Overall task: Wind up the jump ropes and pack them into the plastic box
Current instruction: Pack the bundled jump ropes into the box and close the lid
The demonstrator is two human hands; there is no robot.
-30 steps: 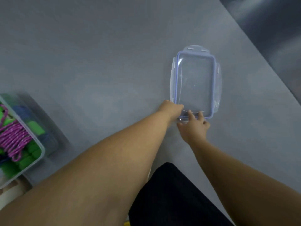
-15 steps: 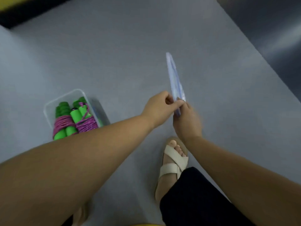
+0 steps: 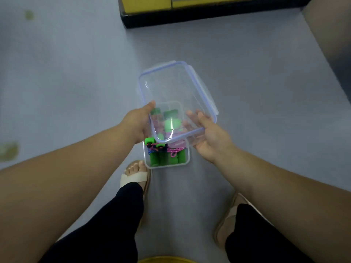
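Observation:
A clear plastic lid (image 3: 171,88) with a pale blue rim and side clips hovers tilted above the clear plastic box (image 3: 187,160), covering its far part. The box stands on the grey floor and holds wound jump ropes (image 3: 167,154) with green handles and pink and blue cord. My left hand (image 3: 137,124) grips the lid's near left corner. My right hand (image 3: 210,137) holds the lid's near right corner, fingers under the edge.
The person's two feet in beige sandals (image 3: 135,177) stand just behind the box, with black trouser legs (image 3: 114,224) below. A black and yellow edge (image 3: 190,18) runs along the far side of the grey floor.
The lid was lifted off the floor on the right, held upright, then carried over the box of ropes and turned flat. The view has swung toward the box.

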